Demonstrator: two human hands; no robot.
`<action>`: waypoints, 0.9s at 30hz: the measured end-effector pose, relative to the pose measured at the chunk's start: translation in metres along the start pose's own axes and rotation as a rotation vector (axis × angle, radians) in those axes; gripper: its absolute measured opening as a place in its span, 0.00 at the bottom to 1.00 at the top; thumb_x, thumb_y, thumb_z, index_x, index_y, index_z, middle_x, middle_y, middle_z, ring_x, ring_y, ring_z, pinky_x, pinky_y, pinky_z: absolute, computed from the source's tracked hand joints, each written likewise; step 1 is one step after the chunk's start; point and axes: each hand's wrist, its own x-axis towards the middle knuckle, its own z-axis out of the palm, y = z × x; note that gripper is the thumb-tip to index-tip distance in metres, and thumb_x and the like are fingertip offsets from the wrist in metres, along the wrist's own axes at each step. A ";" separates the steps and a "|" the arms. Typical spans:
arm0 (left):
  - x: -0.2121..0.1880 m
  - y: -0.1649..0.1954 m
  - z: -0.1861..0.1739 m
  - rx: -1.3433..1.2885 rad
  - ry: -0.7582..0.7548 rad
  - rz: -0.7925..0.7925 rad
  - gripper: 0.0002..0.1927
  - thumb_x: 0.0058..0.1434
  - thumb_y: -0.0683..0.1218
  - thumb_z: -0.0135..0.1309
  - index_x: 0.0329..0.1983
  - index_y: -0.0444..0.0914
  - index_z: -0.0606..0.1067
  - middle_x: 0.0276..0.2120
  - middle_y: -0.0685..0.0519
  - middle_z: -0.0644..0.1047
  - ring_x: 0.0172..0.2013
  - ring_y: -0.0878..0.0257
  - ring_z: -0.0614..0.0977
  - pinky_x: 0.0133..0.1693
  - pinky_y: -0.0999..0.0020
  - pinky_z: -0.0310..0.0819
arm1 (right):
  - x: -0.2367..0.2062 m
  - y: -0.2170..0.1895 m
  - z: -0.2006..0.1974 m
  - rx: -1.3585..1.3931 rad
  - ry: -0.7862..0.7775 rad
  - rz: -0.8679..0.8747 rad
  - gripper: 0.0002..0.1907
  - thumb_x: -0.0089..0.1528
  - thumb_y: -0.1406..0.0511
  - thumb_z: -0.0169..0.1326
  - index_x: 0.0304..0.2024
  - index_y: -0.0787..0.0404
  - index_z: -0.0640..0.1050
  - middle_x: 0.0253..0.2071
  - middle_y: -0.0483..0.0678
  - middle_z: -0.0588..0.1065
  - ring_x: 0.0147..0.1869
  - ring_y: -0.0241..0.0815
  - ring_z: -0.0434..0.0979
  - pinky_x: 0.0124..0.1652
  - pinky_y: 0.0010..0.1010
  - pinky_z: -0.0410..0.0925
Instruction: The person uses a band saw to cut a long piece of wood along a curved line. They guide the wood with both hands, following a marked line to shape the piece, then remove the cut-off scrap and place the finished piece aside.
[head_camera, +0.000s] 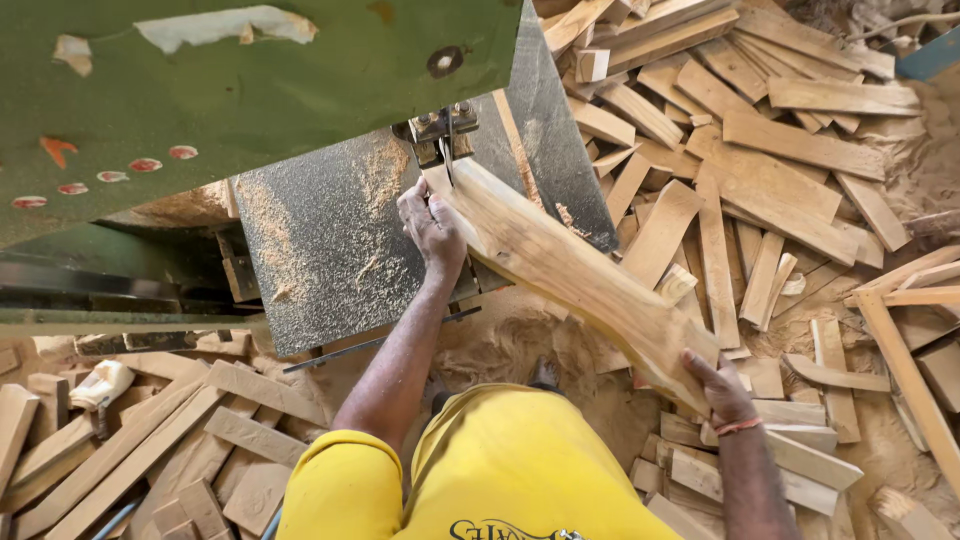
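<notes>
Where sawdust lies, steel table (330, 250).

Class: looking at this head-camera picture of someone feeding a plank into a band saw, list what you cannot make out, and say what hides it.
- Saw blade: too thin to follow; the green housing covers its upper run.
- Left hand fingertips: hidden behind the plank.
- Right hand palm: hidden under the plank's near end.
- Floor: buried under offcuts and sawdust.

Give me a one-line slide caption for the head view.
Left hand and right hand hold a long plank at the saw blade, offcuts piled around.
</notes>
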 end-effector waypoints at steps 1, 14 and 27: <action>-0.002 0.000 0.000 0.000 0.001 -0.009 0.21 0.69 0.45 0.40 0.63 0.34 0.68 0.49 0.48 0.69 0.54 0.57 0.70 0.58 0.55 0.63 | 0.003 -0.001 -0.003 -0.002 0.003 0.004 0.36 0.58 0.58 0.64 0.64 0.68 0.70 0.51 0.52 0.78 0.50 0.44 0.79 0.47 0.34 0.74; 0.003 -0.003 0.014 0.035 0.054 -0.003 0.20 0.69 0.44 0.41 0.64 0.36 0.69 0.50 0.48 0.68 0.55 0.57 0.69 0.58 0.56 0.60 | 0.011 -0.022 0.003 0.048 -0.075 -0.027 0.33 0.62 0.61 0.60 0.67 0.65 0.70 0.56 0.49 0.76 0.55 0.41 0.78 0.51 0.32 0.72; 0.002 -0.005 0.011 0.041 0.008 -0.026 0.20 0.70 0.43 0.41 0.65 0.36 0.68 0.49 0.48 0.68 0.55 0.57 0.70 0.59 0.55 0.61 | 0.010 -0.021 0.002 0.002 0.029 0.052 0.37 0.59 0.59 0.63 0.67 0.67 0.68 0.56 0.54 0.76 0.55 0.44 0.79 0.50 0.35 0.73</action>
